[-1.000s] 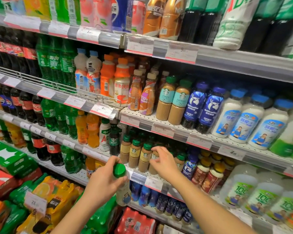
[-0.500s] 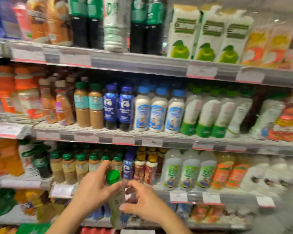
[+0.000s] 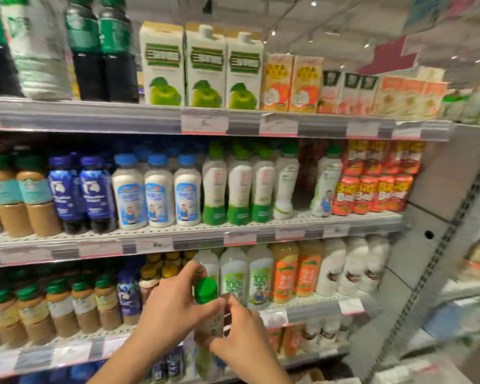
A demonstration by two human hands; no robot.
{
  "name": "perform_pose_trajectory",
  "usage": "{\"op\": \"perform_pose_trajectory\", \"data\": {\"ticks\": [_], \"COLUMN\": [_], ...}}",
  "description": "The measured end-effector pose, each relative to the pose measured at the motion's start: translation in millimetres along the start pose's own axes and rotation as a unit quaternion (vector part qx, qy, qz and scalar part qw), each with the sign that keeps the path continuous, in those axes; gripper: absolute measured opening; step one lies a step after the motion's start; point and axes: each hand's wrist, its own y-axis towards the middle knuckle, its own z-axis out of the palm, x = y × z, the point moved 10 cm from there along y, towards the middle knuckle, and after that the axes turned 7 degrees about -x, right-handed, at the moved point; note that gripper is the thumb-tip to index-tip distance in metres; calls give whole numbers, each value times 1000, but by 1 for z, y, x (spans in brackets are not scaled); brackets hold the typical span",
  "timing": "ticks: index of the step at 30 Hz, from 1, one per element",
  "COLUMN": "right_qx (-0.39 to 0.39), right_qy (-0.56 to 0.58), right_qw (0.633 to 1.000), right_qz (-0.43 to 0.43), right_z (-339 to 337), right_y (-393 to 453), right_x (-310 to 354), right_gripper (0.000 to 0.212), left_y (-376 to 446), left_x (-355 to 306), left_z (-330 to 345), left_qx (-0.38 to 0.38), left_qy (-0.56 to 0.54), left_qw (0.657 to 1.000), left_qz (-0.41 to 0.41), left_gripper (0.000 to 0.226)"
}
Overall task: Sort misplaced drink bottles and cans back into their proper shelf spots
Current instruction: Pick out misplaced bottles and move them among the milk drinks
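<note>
A pale bottle with a green cap (image 3: 206, 291) stands upright between my two hands, in front of the third shelf from the top. My left hand (image 3: 172, 311) grips its neck and shoulder from the left, fingers curled just under the cap. From the right, my right hand (image 3: 240, 336) wraps its fingers round the bottle's body. On the second shelf stand several white bottles with green caps and green bases (image 3: 240, 187), with a gap (image 3: 302, 195) among them at their right end.
The third shelf (image 3: 302, 307) holds white "100" bottles (image 3: 233, 275), orange juice bottles (image 3: 284, 270) and green-capped coffee bottles (image 3: 58, 309). Cartons (image 3: 205, 67) line the top shelf. A grey upright (image 3: 432, 223) ends the shelving on the right.
The view has swung right along the shelves. My right hand left the coffee bottles and came to grip the green-capped bottle, which my left hand carried rightward.
</note>
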Motion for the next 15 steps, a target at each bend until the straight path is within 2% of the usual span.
{"op": "perform_pose_trajectory", "data": {"ticks": [6,8,11,15], "right_qx": [-35,-48,-66,-97], "right_qy": [-31,-40,-36,-47], "right_qw": [999,998,997,993], "right_qz": [21,26,36,40], "right_z": [-62,-84,-111,-149], "right_y": [-12,-13,-8,1], "right_x": [-45,-58,-79,-102], "right_gripper": [66,60,67,61], "left_y": [20,34,61,87], "left_x": [-50,-61,-61,-41], "left_z": [45,48,48,51], "left_qx": [96,87,44,-15], "left_qy": [-13,37,155,242], "left_qw": [992,988,976,965], "left_qz": [80,119,145,96], "left_gripper": [57,54,56,72]}}
